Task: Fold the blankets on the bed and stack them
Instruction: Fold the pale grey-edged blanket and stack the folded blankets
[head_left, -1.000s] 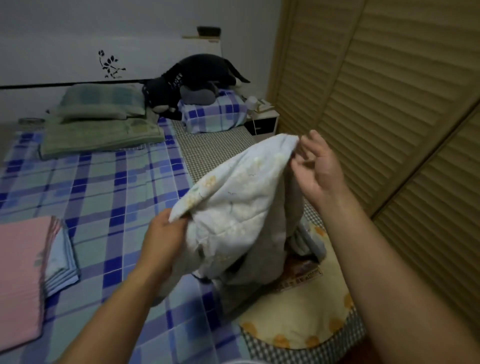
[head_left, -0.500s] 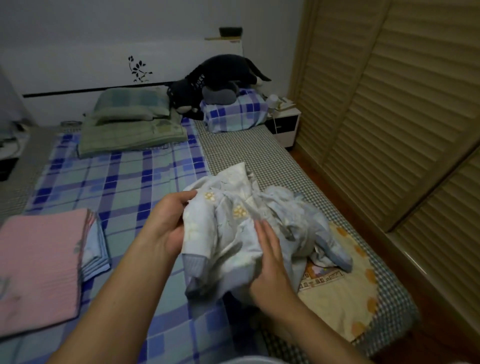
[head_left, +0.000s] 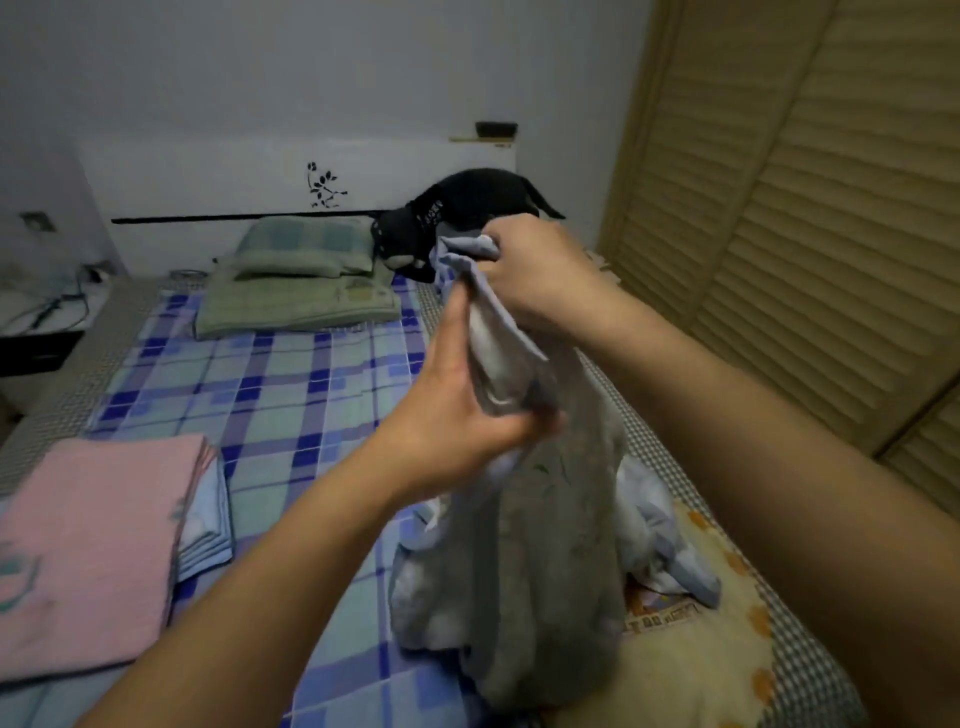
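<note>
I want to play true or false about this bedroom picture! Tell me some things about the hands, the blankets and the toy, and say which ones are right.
1. Both hands hold the same blue blanket. True: the right hand grips its top and the left hand grips it lower down.
2. The blue blanket lies flat on the bed. False: it hangs lifted up, with its bottom bunched on the bed.
3. A folded pink blanket lies on top of a stack. True.
4. The black stuffed toy sits on the floor. False: it is at the head of the bed.
5. The green pillow is in the left hand. False: it rests near the headboard.
</note>
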